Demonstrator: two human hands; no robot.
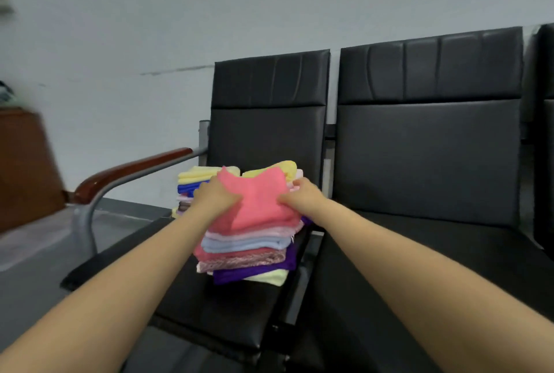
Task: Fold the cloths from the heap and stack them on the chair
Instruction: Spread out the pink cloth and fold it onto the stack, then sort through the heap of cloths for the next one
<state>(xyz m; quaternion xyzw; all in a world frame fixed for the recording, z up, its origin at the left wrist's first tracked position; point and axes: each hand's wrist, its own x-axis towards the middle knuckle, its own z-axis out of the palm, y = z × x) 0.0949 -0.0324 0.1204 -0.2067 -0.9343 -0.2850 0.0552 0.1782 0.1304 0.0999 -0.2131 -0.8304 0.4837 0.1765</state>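
Observation:
A folded pink cloth [257, 201] lies on top of a stack of folded cloths [248, 255] on the seat of the left black chair [221, 309]. My left hand [214, 195] holds its left edge, fingers curled onto the fabric. My right hand [301, 195] grips its right edge. A second stack of folded cloths [195, 183], yellow, blue and pink, stands behind my left hand. More yellow cloth [281, 168] shows behind the pink one.
A second black chair [425, 162] adjoins on the right, its seat bare. The left chair has a wooden armrest [129, 168] on a grey metal frame. A brown cabinet [24, 168] stands at far left against the pale wall.

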